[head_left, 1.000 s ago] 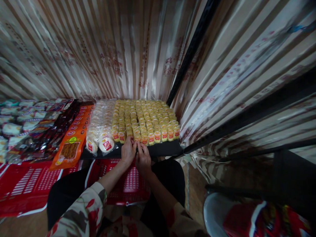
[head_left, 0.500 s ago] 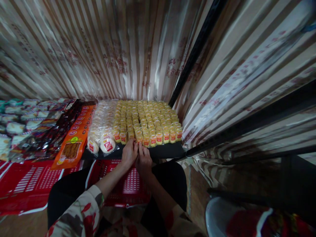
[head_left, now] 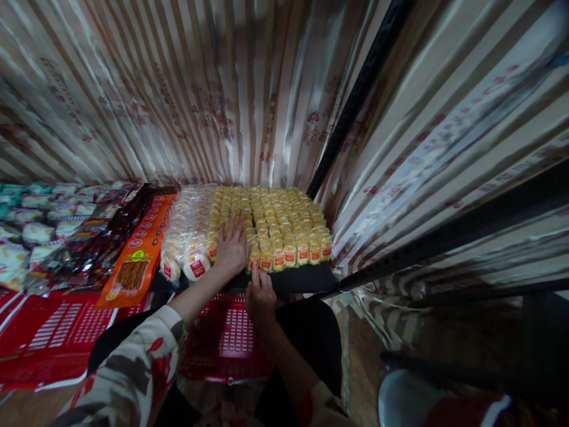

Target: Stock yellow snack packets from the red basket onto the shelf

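Fingers point(head_left: 232, 225) of the left hand point(head_left: 232, 252) lie spread over the yellow wrapped snacks point(head_left: 288, 230), which stand in tight rows on the black shelf point(head_left: 302, 277). The right hand point(head_left: 260, 293), fingers bent, has its tips at the front edge of those rows; from here I can't tell whether they grip 1. Beside the snacks, on the person's left, run 2 columns of white round packs point(head_left: 196, 264), then an orange packet point(head_left: 137, 240).
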The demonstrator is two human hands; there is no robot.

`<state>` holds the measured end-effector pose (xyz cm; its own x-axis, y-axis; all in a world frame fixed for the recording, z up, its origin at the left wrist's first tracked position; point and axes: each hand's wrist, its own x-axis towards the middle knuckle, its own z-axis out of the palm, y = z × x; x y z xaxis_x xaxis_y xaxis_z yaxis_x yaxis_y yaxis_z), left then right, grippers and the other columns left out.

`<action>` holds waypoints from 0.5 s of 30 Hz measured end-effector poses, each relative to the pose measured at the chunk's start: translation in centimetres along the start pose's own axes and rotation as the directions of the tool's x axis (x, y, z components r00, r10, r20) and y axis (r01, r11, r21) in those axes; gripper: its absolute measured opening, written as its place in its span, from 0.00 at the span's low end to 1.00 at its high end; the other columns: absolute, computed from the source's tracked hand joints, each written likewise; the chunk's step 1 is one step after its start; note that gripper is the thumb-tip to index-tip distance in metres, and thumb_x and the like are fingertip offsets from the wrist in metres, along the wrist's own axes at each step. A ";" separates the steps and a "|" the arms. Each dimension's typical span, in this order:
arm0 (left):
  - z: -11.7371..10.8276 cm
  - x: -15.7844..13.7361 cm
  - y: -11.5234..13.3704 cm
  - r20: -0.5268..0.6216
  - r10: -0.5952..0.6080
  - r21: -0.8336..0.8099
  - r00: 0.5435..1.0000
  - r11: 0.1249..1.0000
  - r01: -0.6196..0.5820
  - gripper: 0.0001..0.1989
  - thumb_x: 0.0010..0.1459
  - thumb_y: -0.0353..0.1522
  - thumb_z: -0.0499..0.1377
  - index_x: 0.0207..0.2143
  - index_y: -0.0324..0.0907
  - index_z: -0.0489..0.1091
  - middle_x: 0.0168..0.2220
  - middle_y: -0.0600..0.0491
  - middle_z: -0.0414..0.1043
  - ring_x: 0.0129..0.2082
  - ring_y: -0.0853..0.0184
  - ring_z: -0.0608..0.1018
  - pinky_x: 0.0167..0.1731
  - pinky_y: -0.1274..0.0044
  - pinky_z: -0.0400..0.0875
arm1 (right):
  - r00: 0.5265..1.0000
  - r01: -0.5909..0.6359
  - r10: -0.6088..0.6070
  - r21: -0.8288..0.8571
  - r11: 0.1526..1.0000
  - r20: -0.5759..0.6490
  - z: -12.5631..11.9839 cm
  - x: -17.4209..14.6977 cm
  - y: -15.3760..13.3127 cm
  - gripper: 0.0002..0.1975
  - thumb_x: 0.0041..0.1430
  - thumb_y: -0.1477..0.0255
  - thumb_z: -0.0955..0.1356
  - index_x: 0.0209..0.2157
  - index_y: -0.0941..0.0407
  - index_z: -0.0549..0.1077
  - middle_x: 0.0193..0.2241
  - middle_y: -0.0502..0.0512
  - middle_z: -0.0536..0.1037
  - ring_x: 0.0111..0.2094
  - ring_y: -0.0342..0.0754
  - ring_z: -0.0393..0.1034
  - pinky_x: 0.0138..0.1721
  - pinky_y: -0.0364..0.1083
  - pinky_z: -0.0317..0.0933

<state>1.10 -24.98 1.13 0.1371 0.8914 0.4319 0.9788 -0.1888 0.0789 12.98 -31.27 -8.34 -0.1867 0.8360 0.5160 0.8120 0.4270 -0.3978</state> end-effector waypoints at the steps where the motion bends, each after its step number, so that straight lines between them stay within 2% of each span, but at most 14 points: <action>1: 0.1 0.2 0.0 0.005 0.016 0.000 1.000 1.000 -0.016 0.19 0.60 0.35 0.48 0.50 0.35 0.67 0.63 0.42 0.52 0.66 0.56 0.43 0.62 0.57 0.40 | 1.000 0.000 0.000 -0.001 1.000 -0.007 0.1 0.0 0.0 0.30 0.58 0.78 0.56 0.63 0.61 0.49 0.40 0.63 0.71 0.42 0.51 0.64 0.44 0.51 0.66; 7: 0.3 0.9 0.4 0.033 0.062 -0.016 0.997 0.998 -0.062 0.20 0.60 0.34 0.48 0.50 0.32 0.66 0.61 0.38 0.55 0.66 0.56 0.44 0.62 0.56 0.39 | 1.000 0.003 -0.003 0.024 1.000 -0.003 0.1 -0.1 0.1 0.30 0.58 0.78 0.56 0.63 0.61 0.49 0.40 0.63 0.71 0.43 0.52 0.64 0.44 0.51 0.66; 11: 0.5 1.2 0.9 0.071 0.023 0.017 0.997 1.000 -0.025 0.23 0.61 0.34 0.46 0.52 0.26 0.64 0.59 0.33 0.58 0.66 0.55 0.45 0.62 0.56 0.38 | 1.000 -0.013 0.013 0.017 1.000 0.010 0.1 -0.2 0.1 0.30 0.58 0.79 0.57 0.62 0.61 0.51 0.41 0.63 0.71 0.44 0.52 0.64 0.45 0.52 0.65; 15: 0.7 1.5 1.3 0.085 0.037 0.034 0.996 0.999 -0.040 0.23 0.62 0.36 0.44 0.52 0.28 0.64 0.59 0.35 0.58 0.65 0.54 0.47 0.61 0.55 0.36 | 0.999 -0.022 0.022 0.022 1.000 0.032 0.3 -0.3 0.1 0.29 0.57 0.79 0.58 0.61 0.63 0.52 0.42 0.65 0.71 0.45 0.53 0.63 0.45 0.52 0.64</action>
<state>2.70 -23.61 1.29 0.1859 0.9156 0.3565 0.9772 -0.2103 0.0305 12.94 -31.35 -8.73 -0.1865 0.8554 0.4832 0.8035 0.4158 -0.4260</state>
